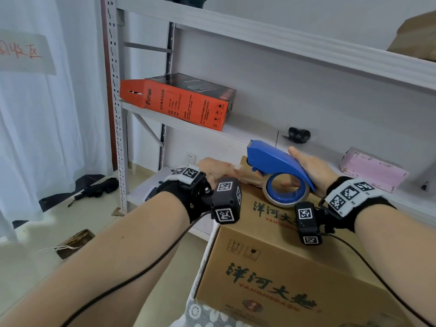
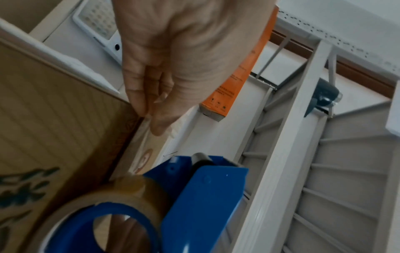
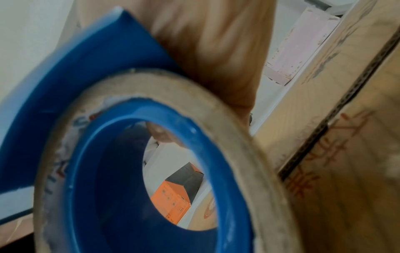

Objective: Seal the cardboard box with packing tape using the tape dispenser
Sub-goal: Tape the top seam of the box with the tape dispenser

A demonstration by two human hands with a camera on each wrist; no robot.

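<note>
The brown cardboard box (image 1: pixel 271 274) with printed characters stands in front of me, its top flaps closed along a seam (image 3: pixel 320 135). My right hand (image 1: pixel 306 168) grips the blue tape dispenser (image 1: pixel 271 156) over the box's far end, fingers through the core of the tape roll (image 1: pixel 271 199). The dispenser (image 2: pixel 205 196) is tilted, nose up. A strip of clear tape (image 2: pixel 147 150) runs from it to the box's far edge. There my left hand (image 2: pixel 151 109) pinches the tape's end between thumb and fingers. In the head view the left hand (image 1: pixel 219 168) sits just left of the dispenser.
An orange-and-black carton (image 1: pixel 184 100) lies on the metal shelf (image 1: pixel 146 109) behind. A pink box (image 1: pixel 372 168) and a small black object (image 1: pixel 298 134) sit to the right. A black umbrella (image 1: pixel 99 188) lies on the floor at left. Cables trail from both wrists.
</note>
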